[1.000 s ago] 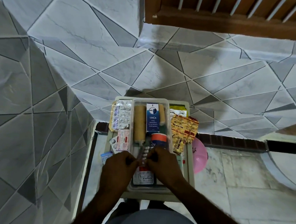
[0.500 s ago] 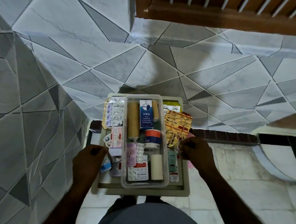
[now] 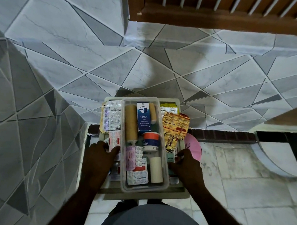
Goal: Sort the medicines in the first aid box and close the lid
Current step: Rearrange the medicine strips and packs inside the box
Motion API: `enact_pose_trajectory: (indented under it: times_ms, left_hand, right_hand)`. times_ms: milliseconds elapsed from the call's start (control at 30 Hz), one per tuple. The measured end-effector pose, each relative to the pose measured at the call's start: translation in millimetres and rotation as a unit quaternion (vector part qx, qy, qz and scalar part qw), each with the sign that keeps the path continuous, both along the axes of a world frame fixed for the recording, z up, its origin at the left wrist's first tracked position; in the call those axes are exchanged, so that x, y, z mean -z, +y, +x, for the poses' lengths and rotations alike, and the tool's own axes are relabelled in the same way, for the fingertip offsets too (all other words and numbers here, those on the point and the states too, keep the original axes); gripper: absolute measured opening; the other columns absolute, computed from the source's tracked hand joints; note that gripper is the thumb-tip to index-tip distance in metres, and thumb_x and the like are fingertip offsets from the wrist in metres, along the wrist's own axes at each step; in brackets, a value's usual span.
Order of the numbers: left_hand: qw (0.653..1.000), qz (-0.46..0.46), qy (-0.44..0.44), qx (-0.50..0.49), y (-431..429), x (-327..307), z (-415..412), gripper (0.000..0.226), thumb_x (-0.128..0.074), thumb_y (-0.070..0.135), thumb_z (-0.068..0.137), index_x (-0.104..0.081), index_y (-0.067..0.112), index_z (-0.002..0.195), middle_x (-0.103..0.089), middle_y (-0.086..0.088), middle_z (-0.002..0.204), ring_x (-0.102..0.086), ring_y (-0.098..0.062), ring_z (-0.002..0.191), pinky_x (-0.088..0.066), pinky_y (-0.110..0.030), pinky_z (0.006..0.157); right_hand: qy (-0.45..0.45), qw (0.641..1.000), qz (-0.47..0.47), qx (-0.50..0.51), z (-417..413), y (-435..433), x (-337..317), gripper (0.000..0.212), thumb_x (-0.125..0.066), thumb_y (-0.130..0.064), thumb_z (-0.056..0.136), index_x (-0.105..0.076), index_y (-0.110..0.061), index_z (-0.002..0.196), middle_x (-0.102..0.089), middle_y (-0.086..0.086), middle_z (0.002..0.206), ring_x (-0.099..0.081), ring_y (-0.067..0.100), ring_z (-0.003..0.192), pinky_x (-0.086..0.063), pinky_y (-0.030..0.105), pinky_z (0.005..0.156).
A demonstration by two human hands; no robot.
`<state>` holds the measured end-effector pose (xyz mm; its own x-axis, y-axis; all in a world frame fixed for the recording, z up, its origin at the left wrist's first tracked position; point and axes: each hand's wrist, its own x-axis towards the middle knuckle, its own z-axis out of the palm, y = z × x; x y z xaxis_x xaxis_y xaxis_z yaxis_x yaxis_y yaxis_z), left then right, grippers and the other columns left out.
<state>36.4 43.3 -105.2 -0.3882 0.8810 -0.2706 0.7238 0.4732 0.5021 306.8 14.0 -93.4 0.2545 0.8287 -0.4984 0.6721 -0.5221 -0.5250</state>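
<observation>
The clear tray (image 3: pixel 140 187) sits in the middle of the first aid box (image 3: pixel 177 196), medicines packed inside. The left hand (image 3: pixel 97 161) lies flat on blister strips (image 3: pixel 114 139) left of the tray, thumb against its wall. The right hand (image 3: pixel 187 167) curls at its right wall, probably to steady it, though the grip is unclear.

Your left hand (image 3: pixel 98 159) and right hand (image 3: pixel 187 167) bare, both forearms (image 3: pixel 78 200) bare to the frame's lower edge, plain grey-blue garment (image 3: pixel 154 221) at bottom centre, smooth fabric
</observation>
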Motion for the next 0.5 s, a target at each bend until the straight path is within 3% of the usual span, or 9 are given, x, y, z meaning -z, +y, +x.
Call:
enact_pose_trajectory:
  times_ms: [100,233,433,500]
  left_hand:
    - [1.000,-0.011,-0.011,-0.008,2.4,2.3,0.6,0.048,-0.069,0.055,0.075,-0.068,0.015,0.103,-0.069,-0.008,0.099,-0.065,-0.025,0.087,-0.053,-0.035,0.075]
    - [0.996,-0.020,-0.071,-0.059,4.3,0.5,-2.4,0.043,-0.074,0.044,0.077,-0.068,0.012,0.105,-0.070,-0.007,0.103,-0.064,-0.026,0.096,-0.045,-0.031,0.080]
    - [0.983,0.002,-0.158,-0.097,3.6,-4.8,-6.6,0.017,-0.072,0.033,0.081,-0.068,0.016,0.082,-0.069,-0.002,0.081,-0.064,-0.021,0.079,-0.038,-0.025,0.060]
    - [0.980,0.005,-0.167,-0.105,1.4,-3.2,-10.0,0.018,-0.071,0.034,0.081,-0.071,0.017,0.082,-0.071,-0.002,0.080,-0.066,-0.019,0.078,-0.042,-0.024,0.061]
  right_hand:
    - [0.007,1.000,0.002,0.008,-1.4,0.7,-1.1,0.046,-0.078,-0.038,0.075,-0.049,-0.022,0.107,-0.066,-0.005,0.094,-0.061,0.011,0.074,-0.038,0.019,0.053]
    - [0.025,0.999,-0.016,0.025,-0.5,4.1,-2.1,0.034,-0.078,-0.031,0.076,-0.055,-0.021,0.098,-0.065,-0.004,0.092,-0.061,0.009,0.076,-0.041,0.019,0.055]
    - [0.057,0.997,-0.027,0.049,3.1,6.7,-2.5,0.025,-0.082,-0.026,0.075,-0.063,-0.020,0.091,-0.066,-0.004,0.088,-0.061,0.005,0.073,-0.038,0.015,0.052]
    - [0.097,0.992,-0.038,0.071,4.5,8.5,-5.1,0.024,-0.083,-0.021,0.073,-0.066,-0.017,0.089,-0.069,-0.001,0.085,-0.065,0.008,0.068,-0.043,0.015,0.050]
